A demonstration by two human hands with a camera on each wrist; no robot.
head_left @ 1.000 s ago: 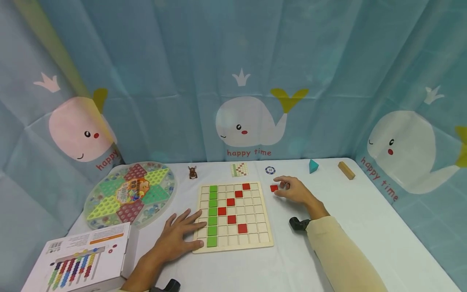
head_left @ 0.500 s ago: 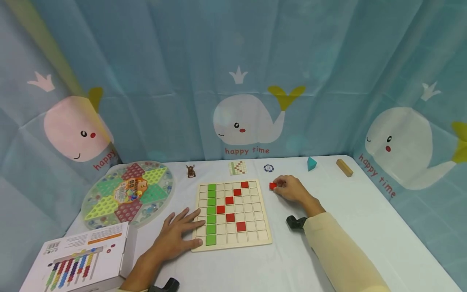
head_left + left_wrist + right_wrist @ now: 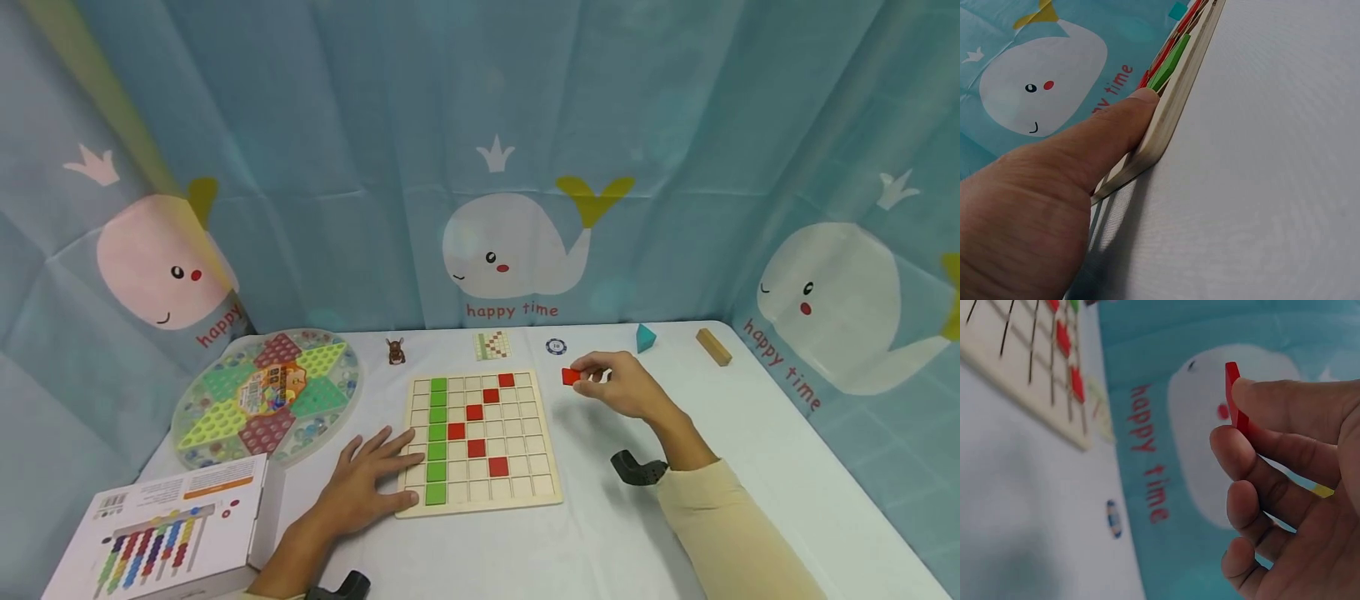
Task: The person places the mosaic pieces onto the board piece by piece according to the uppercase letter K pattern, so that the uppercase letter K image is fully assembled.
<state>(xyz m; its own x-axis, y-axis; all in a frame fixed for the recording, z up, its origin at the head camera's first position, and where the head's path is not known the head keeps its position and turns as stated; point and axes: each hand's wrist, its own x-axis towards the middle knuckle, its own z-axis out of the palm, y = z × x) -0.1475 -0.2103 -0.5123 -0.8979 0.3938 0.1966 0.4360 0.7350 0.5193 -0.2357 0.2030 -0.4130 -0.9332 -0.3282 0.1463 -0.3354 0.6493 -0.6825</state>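
In the head view, my right hand (image 3: 626, 387) pinches a small red square tile (image 3: 570, 377) between thumb and fingers, above the table and right of the board. The right wrist view shows that tile (image 3: 1231, 387) edge-on at the fingertips. My left hand (image 3: 360, 487) lies with fingers spread, its fingertips and thumb on the left edge of the wooden grid board (image 3: 542, 487). In the left wrist view, the thumb (image 3: 1116, 125) rests on the board's rim. A column of green tiles (image 3: 437, 432) and several red tiles (image 3: 498, 466) in slanting lines sit in its cells.
Behind the board lie a patterned card (image 3: 492, 346), a brown animal figure (image 3: 396, 352) and a round chip (image 3: 556, 347). A teal block (image 3: 645, 337) and wooden bar (image 3: 714, 347) lie back right. A Chinese checkers board (image 3: 315, 362) and white box (image 3: 172, 525) are at left.
My right hand has taken the red tile between its fingertips and lifted it off the table. The left hand has stayed on the board's edge.
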